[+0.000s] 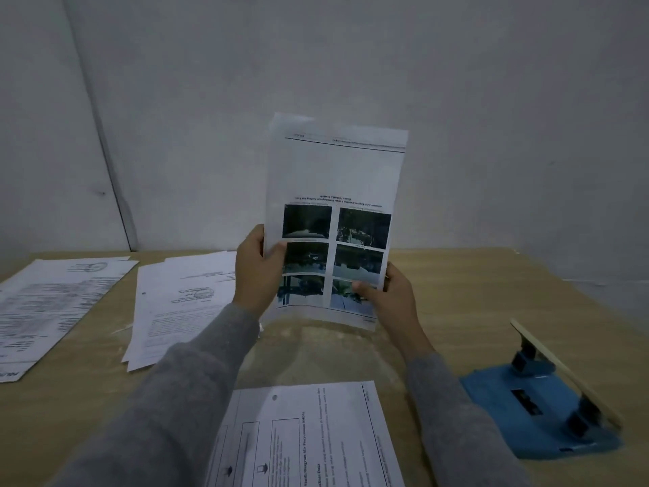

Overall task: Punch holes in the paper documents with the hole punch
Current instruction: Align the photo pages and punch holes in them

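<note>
Paper sheets (335,191) with photos, upright above the bench (456,293); my left hand (258,272) and right hand (389,297) pinch their lower edges. Blue hole punch (541,409) sits apart at right

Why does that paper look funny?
The held sheets are upside down: the caption text above the photos reads inverted. Both hands, left and right, grip the bottom corners, clear of the desk.

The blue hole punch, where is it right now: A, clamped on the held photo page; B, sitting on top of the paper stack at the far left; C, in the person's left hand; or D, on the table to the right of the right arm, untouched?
D: the blue hole punch sits on the table beside the right arm, while both hands hold the photo page.
</note>
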